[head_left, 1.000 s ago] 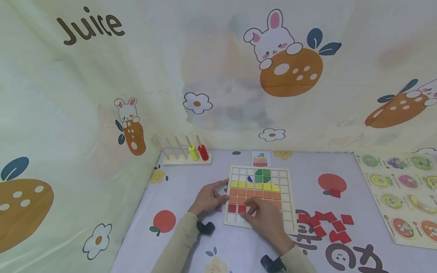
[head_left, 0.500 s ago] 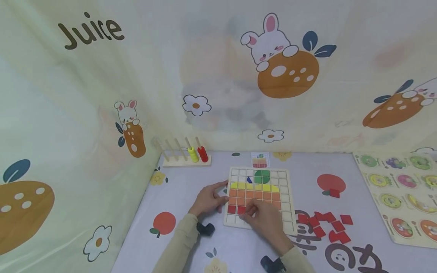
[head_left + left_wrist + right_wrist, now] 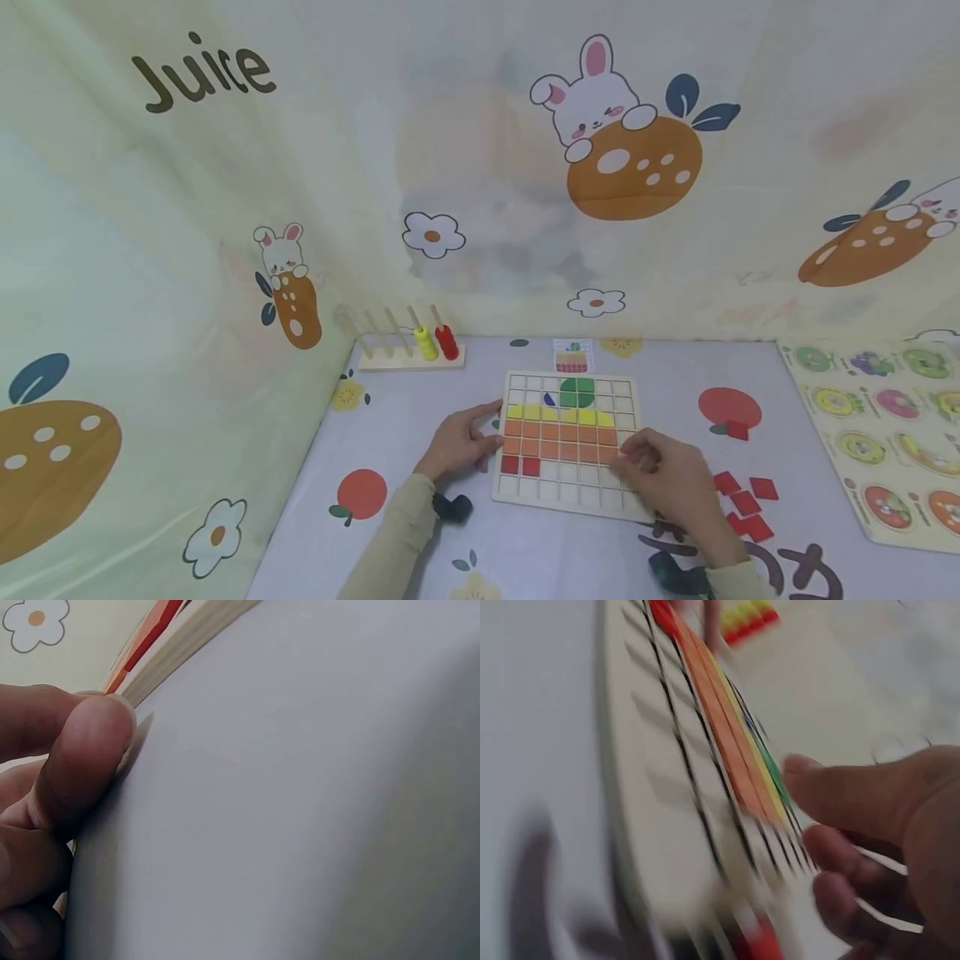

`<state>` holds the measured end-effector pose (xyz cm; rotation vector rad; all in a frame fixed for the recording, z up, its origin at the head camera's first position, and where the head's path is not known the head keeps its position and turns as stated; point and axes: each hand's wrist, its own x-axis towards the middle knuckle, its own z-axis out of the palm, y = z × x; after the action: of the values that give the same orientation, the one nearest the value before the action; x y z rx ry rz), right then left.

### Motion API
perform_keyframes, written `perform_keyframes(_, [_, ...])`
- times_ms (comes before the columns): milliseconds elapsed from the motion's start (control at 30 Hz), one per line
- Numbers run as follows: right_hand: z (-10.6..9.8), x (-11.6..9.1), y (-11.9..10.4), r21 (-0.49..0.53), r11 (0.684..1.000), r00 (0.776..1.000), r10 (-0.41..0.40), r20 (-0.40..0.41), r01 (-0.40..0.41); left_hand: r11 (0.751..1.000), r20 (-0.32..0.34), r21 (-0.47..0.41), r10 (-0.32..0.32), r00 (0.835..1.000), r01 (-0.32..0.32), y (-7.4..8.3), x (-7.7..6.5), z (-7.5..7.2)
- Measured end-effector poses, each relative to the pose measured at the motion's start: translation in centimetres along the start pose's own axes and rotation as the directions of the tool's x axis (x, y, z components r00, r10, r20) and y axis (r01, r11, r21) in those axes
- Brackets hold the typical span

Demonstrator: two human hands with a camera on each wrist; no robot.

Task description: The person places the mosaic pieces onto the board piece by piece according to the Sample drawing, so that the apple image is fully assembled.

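Note:
A square wooden grid board [image 3: 570, 492] lies on the table. Green, blue, yellow and orange pieces fill part of its upper and middle cells. Two red square tiles [image 3: 531, 467] sit at the left of the row below the orange. My left hand [image 3: 456, 442] touches the board's left edge with index finger and thumb; in the left wrist view the thumb [image 3: 94, 754] meets that edge. My right hand [image 3: 671, 475] hovers over the board's right edge. In the right wrist view its thumb [image 3: 855, 787] and fingers stand apart, with nothing seen between them.
Loose red tiles [image 3: 745, 502] lie right of the board, some hidden by my right hand. A small picture card [image 3: 573, 357] lies behind the board. At the back left stands a peg rack [image 3: 411, 362] with yellow and red beads. A fruit-picture board [image 3: 885, 467] lies far right.
My right hand has moved right, from the second red tile to the board's right edge, leaving that tile in its cell. The left hand stays at the left edge.

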<state>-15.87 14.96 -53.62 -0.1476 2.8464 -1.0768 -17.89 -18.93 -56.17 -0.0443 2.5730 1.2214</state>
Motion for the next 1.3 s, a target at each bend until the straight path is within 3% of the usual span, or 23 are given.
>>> perform_keyframes(233, [-4.7, -0.3, 4.2, -0.080, 0.994, 0.989, 0.090, 0.120, -0.081, 1.000, -0.004, 0.005, 0.015, 1.000, -0.015, -0.2, 0.2, -0.4])
perform_keyframes(433, [-5.8, -0.1, 5.6, -0.115, 0.988, 0.964, 0.125, 0.233, -0.100, 1.000, -0.001, -0.011, 0.016, 1.000, -0.016, -0.5, 0.2, -0.2])
perform_keyframes(1300, [-4.9, -0.4, 6.7, -0.136, 0.990, 0.990, 0.049, 0.135, -0.030, 1.000, -0.008, -0.001, 0.012, 1.000, -0.012, -0.4, 0.3, 0.3])
